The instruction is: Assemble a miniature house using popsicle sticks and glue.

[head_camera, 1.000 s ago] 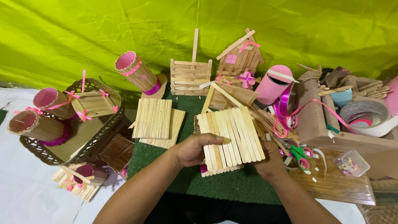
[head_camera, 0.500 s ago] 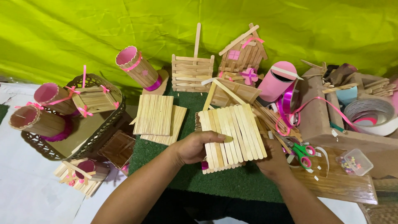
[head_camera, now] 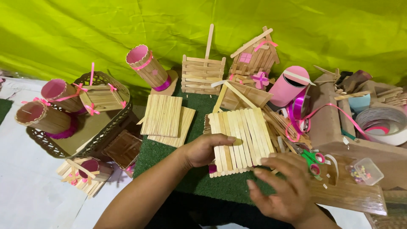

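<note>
Since there's only the head view to go on, here's what it shows. Just right of centre frame, the left hand (head_camera: 205, 149) is closed on the left edge of a stick panel (head_camera: 239, 140), a flat sheet of popsicle sticks glued side by side, thumb on top and fingers curled underneath. The right hand (head_camera: 282, 186) sits in the lower right with fingers spread and loose, gripping nothing, just below the panel's lower right corner. The panel rests over more sticks on the green mat (head_camera: 186, 169).

What could go wrong, I'd say: it's held from one edge only, so a hard squeeze or twist could crack a glue joint or bow the sheet. The loose sticks (head_camera: 284, 127) and pink ribbon (head_camera: 299, 112) right beside it could also snag or get knocked.

Compared with half a second ago, the right hand has come out from under the panel's right side and now hovers in front of it. The left hand's grip looks unchanged. The stacked panels (head_camera: 163, 116) left of centre haven't moved.
</note>
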